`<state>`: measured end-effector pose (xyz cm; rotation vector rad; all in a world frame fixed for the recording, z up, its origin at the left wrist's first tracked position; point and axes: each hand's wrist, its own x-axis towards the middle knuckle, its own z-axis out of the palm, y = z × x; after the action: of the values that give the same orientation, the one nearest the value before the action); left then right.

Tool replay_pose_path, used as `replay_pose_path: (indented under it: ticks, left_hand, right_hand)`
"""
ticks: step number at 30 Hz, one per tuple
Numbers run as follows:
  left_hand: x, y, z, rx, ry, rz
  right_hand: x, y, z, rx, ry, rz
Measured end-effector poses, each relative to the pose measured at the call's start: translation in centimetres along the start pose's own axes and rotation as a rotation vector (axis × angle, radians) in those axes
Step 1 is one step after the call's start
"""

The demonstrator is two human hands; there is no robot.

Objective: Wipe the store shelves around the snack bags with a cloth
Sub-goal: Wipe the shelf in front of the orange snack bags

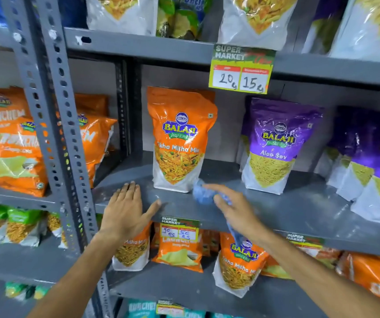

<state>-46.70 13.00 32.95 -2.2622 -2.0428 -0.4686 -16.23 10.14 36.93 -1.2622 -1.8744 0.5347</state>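
Observation:
A grey metal shelf runs across the middle of the view. An orange snack bag stands upright on it, left of centre. A purple snack bag stands to its right. My right hand holds a blue cloth on the shelf surface, just in front of the orange bag's lower right corner; the hand and cloth are blurred. My left hand lies flat with fingers spread on the shelf's front edge, left of the orange bag.
More purple bags crowd the shelf's right end. A perforated grey upright stands at left, with orange bags beyond it. Price tags hang from the shelf above. Orange bags fill the shelf below.

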Motion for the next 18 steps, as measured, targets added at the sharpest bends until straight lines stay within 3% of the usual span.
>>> replay_pose_path:
  ticks: [3, 9, 18]
  left_hand:
    - [0.0, 0.1, 0.3, 0.031, 0.019, -0.006]
    - [0.2, -0.1, 0.3, 0.051, 0.022, -0.003]
    - [0.5, 0.0, 0.5, 0.078, 0.045, -0.017]
  right_hand:
    - [3.8, 0.8, -2.7, 0.005, 0.202, 0.076]
    - [15.1, 4.6, -2.8, -0.172, 0.291, 0.396]
    - [23.5, 11.7, -0.2, -0.430, -0.033, 0.303]
